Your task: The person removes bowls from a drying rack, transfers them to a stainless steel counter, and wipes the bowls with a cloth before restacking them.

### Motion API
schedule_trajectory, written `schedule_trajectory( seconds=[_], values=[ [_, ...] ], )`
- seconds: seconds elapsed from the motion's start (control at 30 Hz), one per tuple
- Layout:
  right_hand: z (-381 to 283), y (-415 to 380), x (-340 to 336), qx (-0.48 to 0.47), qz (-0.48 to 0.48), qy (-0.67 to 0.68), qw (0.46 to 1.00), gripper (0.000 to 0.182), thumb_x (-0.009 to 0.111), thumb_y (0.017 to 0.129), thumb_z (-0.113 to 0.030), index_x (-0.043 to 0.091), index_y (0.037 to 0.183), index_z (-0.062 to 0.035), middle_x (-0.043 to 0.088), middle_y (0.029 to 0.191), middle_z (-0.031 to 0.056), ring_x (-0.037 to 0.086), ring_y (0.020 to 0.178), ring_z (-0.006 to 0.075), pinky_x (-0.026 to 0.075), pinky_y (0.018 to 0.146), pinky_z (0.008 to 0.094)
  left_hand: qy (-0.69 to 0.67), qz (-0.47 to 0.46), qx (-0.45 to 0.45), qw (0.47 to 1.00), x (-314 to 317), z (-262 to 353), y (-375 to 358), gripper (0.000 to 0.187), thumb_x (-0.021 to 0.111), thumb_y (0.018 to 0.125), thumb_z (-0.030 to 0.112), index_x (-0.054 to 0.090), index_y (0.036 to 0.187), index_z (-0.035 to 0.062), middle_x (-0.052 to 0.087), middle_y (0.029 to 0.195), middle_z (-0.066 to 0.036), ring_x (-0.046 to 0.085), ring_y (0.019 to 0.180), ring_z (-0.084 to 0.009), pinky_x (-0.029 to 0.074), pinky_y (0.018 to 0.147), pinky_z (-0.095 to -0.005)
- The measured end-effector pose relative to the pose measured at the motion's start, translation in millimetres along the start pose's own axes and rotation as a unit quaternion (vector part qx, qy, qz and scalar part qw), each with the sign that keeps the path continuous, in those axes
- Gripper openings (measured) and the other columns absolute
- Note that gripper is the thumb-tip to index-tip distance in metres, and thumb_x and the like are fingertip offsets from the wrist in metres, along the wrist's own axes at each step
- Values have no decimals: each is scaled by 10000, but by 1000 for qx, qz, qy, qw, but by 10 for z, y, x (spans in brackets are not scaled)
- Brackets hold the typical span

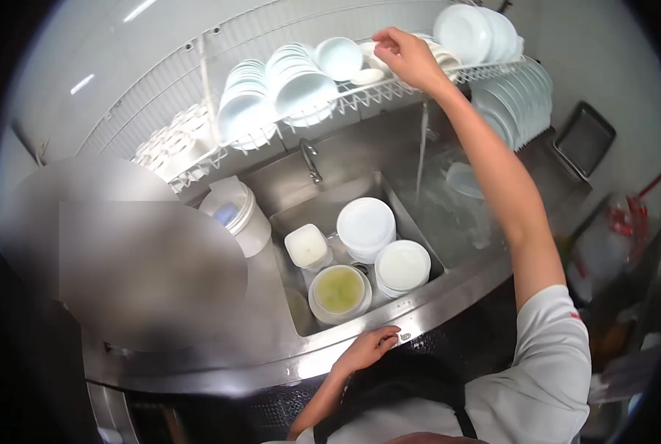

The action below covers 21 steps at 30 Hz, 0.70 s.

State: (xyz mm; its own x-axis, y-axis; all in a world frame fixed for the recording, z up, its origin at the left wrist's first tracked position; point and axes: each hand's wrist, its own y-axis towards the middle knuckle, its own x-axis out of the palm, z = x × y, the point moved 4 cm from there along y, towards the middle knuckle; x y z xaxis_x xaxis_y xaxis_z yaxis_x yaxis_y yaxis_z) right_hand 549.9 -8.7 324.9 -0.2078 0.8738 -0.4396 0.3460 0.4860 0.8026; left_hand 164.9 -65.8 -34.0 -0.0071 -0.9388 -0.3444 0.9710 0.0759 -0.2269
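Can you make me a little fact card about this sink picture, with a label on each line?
Place: metal sink under a wire rack
Right hand: raised, at the small dishes on the rack; grip unclear
Left hand: low, by the sink's front edge
On rack: bowls, plates
In left basin: white containers, one holding yellow-green liquid
In right basin: water
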Motion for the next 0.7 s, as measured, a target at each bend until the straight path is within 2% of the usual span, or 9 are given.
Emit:
schedule_trajectory(
  seconds=[0.07,0.13,0.2,0.23,0.33,0.43,0.53,0.57,0.7],
  values=[
    [278,532,348,-16,-33,-48,998,397,614,822,-181,589,1191,-37,663,1113,161,637,1014,293,494,888,392,37,33,-25,998,-144,97,24,360,558,975,244,568,1256,19,668,1128,-134,645,1025,-209,499,880,-325],
    [585,945,745,-66,-27,-111,991,459,623,801,-162,570,1243,-51,646,1173,155,609,1089,300,475,941,387,15,88,-19,996,-200,15,10,366,568,966,250,574,1245,13,668,1135,-152,652,1027,-248,510,867,-345],
    [788,1224,1055,-108,-63,-64,990,549,623,767,-148,532,1303,-72,612,1241,156,592,1124,318,464,964,392,0,144,-49,988,-286,130,-88,350,573,960,240,584,1218,4,670,1118,-175,659,1011,-282,516,868,-359],
    [875,1338,1220,-130,-83,-38,987,596,623,750,-142,512,1333,-83,595,1276,157,584,1141,328,458,976,394,-13,175,-65,982,-298,171,-152,343,573,960,227,585,1217,0,678,1110,-157,656,1023,-257,517,868,-355],
    [1275,1630,1695,-119,-261,-115,951,690,636,715,-146,468,1384,-123,568,1312,157,600,1102,319,469,964,376,-23,268,-100,958,-234,21,-329,324,565,965,210,588,1215,5,688,1085,-133,654,1004,-219,508,871,-330],
    [1346,1768,1810,-43,-440,-121,889,683,635,731,-171,461,1391,-163,559,1314,142,616,1059,299,500,918,416,-83,358,-138,920,-15,-125,-446,309,556,972,195,593,1204,-4,694,1058,-121,646,983,-188,496,874,-312],
    [1263,1626,1589,108,-422,-54,898,606,625,771,-195,498,1363,-183,611,1222,121,625,1020,284,533,830,462,-185,407,-134,884,251,-130,-349,303,533,988,179,590,1206,-23,695,1033,-94,626,962,-136,493,832,-277],
    [1292,1621,1595,79,-415,-27,906,536,614,809,-222,524,1334,-157,645,1133,113,646,966,285,560,744,468,-186,412,-129,883,320,-77,-272,303,528,990,176,587,1213,-20,694,1031,-88,623,959,-130,493,823,-270],
    [1354,1571,1465,94,-389,47,915,494,617,829,-243,538,1290,-84,660,1046,137,668,877,282,585,640,435,-199,416,-111,880,422,141,37,308,525,992,169,575,1230,-20,692,1033,-79,614,958,-126,482,835,-270]
  ],
)
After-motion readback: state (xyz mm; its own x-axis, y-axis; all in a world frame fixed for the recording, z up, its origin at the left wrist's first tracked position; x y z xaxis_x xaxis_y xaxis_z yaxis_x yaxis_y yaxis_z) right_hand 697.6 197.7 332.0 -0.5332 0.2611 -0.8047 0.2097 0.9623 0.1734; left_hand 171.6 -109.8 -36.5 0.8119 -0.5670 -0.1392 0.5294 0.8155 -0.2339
